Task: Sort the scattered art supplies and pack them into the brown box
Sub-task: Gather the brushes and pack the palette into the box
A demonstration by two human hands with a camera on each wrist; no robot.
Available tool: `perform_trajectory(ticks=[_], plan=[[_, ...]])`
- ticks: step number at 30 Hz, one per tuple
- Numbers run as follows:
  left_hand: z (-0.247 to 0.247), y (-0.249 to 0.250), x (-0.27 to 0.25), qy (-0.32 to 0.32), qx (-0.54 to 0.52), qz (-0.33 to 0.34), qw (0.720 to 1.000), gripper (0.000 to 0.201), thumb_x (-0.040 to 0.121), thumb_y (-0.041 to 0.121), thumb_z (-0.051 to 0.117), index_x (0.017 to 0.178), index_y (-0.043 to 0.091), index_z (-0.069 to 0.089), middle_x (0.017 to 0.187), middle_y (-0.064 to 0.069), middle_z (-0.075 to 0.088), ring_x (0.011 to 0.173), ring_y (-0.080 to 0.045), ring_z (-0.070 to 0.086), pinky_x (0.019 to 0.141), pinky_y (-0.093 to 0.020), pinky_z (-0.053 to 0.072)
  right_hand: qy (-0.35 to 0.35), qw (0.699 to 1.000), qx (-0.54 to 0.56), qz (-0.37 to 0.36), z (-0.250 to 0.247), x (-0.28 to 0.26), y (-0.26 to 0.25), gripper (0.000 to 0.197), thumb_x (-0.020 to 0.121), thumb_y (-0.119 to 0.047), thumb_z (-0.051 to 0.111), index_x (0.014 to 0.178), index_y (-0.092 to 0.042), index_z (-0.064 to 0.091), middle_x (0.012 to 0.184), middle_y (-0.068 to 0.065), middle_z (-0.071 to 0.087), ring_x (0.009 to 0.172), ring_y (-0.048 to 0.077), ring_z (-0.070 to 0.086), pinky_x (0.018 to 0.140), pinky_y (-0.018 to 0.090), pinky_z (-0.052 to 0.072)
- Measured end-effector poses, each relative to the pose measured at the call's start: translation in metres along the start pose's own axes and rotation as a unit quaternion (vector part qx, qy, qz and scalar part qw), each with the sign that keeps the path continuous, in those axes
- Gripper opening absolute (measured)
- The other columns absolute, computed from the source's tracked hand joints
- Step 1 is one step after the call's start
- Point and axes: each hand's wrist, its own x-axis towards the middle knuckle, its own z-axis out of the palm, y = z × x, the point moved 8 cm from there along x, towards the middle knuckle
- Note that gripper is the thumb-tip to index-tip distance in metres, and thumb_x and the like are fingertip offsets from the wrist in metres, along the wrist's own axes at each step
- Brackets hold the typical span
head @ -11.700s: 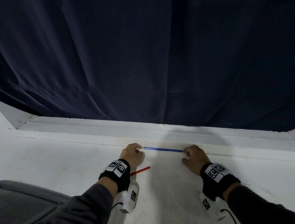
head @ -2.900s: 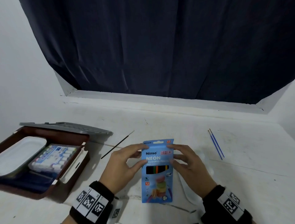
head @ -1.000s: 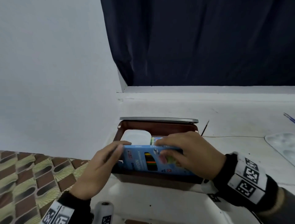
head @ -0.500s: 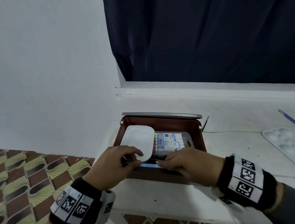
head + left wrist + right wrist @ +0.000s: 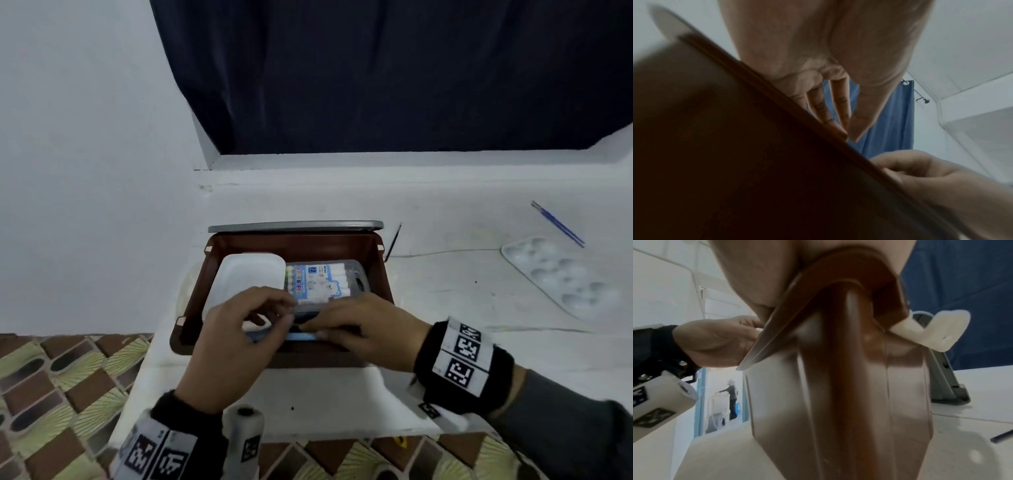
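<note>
While the left hand (image 5: 233, 329) and right hand (image 5: 363, 329) pinch its thin top edge with curled fingertips, the flat blue cardboard pencil pack (image 5: 301, 336) stands, apparently wedged, inside the near wall of the brown plastic box (image 5: 378, 270). Forced down, it could buckle against the clear marker case (image 5: 325, 284).

Blue pencil pack (image 5: 301, 336) stands on edge (near wall) inside open brown box (image 5: 378, 270).
</note>
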Motion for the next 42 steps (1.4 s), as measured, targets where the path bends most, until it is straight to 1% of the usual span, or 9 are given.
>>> perform_trajectory(ticks=[4, 6, 9, 16, 22, 26, 32, 36, 42], plan=[[0.024, 0.032, 0.016, 0.044, -0.042, 0.013, 0.998, 0.020, 0.088, 0.004, 0.070, 0.096, 0.021, 0.061, 0.086, 0.008, 0.065, 0.077, -0.016, 0.064, 0.066, -0.022, 0.051, 0.247, 0.967, 0.062, 0.012, -0.052, -0.033, 0.013, 0.015, 0.093, -0.023, 0.066, 0.101, -0.015, 0.076, 0.089, -0.010, 0.070, 0.081, 0.005, 0.064, 0.074, 0.021, 0.050], [0.035, 0.045, 0.026, 0.060, -0.074, 0.006, 0.995, 0.013, 0.092, 0.011, 0.066, 0.098, 0.021, 0.059, 0.077, 0.006, 0.060, 0.068, -0.016, 0.058, 0.060, -0.017, 0.045, 0.312, 0.943, 0.110, 0.044, -0.073, -0.056, 0.027, 0.011, 0.093, -0.018, 0.066, 0.097, -0.014, 0.076, 0.085, -0.013, 0.068, 0.076, 0.009, 0.065, 0.069, 0.026, 0.051], [0.051, 0.065, 0.040, 0.066, -0.093, 0.007, 0.993, 0.006, 0.094, 0.020, 0.063, 0.097, 0.023, 0.058, 0.069, -0.001, 0.056, 0.065, -0.019, 0.056, 0.058, -0.018, 0.044, 0.364, 0.911, 0.177, 0.073, -0.101, -0.088, 0.048, 0.009, 0.092, -0.013, 0.066, 0.095, -0.013, 0.075, 0.080, -0.008, 0.069, 0.067, 0.019, 0.066, 0.064, 0.028, 0.053], [0.118, 0.119, 0.067, 0.054, -0.098, 0.021, 0.993, 0.009, 0.096, 0.031, 0.060, 0.097, 0.022, 0.060, 0.070, -0.002, 0.056, 0.064, -0.022, 0.054, 0.059, -0.033, 0.045, 0.416, 0.876, 0.216, 0.111, -0.153, -0.156, 0.122, 0.010, 0.091, -0.013, 0.064, 0.094, -0.011, 0.073, 0.069, 0.007, 0.065, 0.059, 0.019, 0.064, 0.063, 0.022, 0.051], [0.195, 0.137, 0.097, 0.084, -0.075, -0.040, 0.993, 0.006, 0.094, 0.027, 0.063, 0.099, 0.027, 0.060, 0.070, 0.003, 0.058, 0.065, -0.015, 0.054, 0.059, -0.020, 0.041, 0.375, 0.893, 0.198, 0.149, -0.191, -0.200, 0.215, 0.010, 0.093, -0.015, 0.063, 0.097, -0.019, 0.072, 0.069, 0.003, 0.066, 0.059, 0.021, 0.064, 0.060, 0.023, 0.051], [0.256, 0.110, 0.122, 0.053, -0.070, -0.136, 0.987, 0.019, 0.091, 0.043, 0.065, 0.106, 0.033, 0.059, 0.080, 0.006, 0.059, 0.080, -0.012, 0.058, 0.065, -0.025, 0.044, 0.311, 0.912, 0.182, 0.196, -0.211, -0.219, 0.277, 0.014, 0.092, -0.017, 0.065, 0.099, -0.029, 0.068, 0.072, -0.002, 0.066, 0.063, 0.016, 0.066, 0.061, 0.020, 0.051], [0.316, 0.028, 0.177, -0.023, 0.104, -0.295, 0.949, 0.046, 0.094, 0.044, 0.060, 0.134, 0.024, 0.049, 0.123, -0.010, 0.053, 0.115, -0.026, 0.055, 0.098, -0.035, 0.044, 0.222, 0.951, 0.053, 0.208, -0.244, -0.224, 0.356, 0.012, 0.090, -0.024, 0.067, 0.101, -0.028, 0.065, 0.079, -0.008, 0.065, 0.077, 0.005, 0.062, 0.066, 0.009, 0.043], [0.324, -0.016, 0.205, -0.059, 0.214, -0.361, 0.906, 0.060, 0.092, 0.047, 0.059, 0.143, 0.018, 0.043, 0.140, -0.016, 0.047, 0.127, -0.035, 0.048, 0.106, -0.044, 0.042, 0.137, 0.949, -0.062, 0.276, -0.254, -0.219, 0.434, 0.027, 0.092, -0.032, 0.063, 0.117, -0.022, 0.060, 0.101, 0.001, 0.062, 0.096, 0.020, 0.060, 0.083, 0.030, 0.047], [0.335, -0.035, 0.226, -0.152, 0.352, -0.384, 0.840, 0.046, 0.090, 0.045, 0.050, 0.127, 0.017, 0.047, 0.129, -0.014, 0.048, 0.122, -0.034, 0.046, 0.100, -0.049, 0.045, -0.023, 0.890, -0.228, 0.396, -0.275, -0.215, 0.508, 0.049, 0.095, -0.046, 0.046, 0.140, -0.026, 0.039, 0.144, 0.005, 0.038, 0.130, 0.029, 0.040, 0.101, 0.043, 0.042]])
